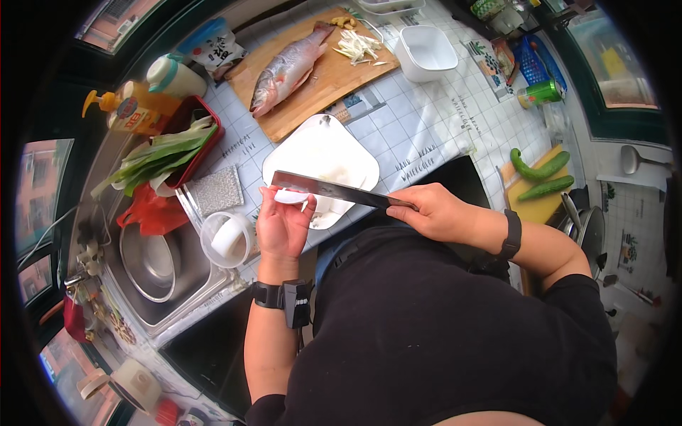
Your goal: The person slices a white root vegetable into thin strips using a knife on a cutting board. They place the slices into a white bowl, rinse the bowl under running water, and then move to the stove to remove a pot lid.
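Note:
My right hand (423, 209) grips the dark handle of a cleaver (325, 187), its blade reaching left above a white cutting board (319, 144). Just below the blade's far end, my left hand (283, 226) holds a white piece of food (291, 197) between thumb and fingers; its kind I cannot tell. More white pieces lie on the white board, partly hidden by the blade. Behind, a whole fish (290, 72) rests on a wooden cutting board (341, 80), with white-green shreds (358, 47) and ginger (343, 22) near its tail.
A clear round tub (226, 239) stands left of my left hand, by a steel sink (189, 282). Leafy green stalks (165, 152) lie over a red basket (219, 133). A white square container (426, 53) stands at the back; cucumbers (546, 188) lie on a yellow board (533, 209) at right.

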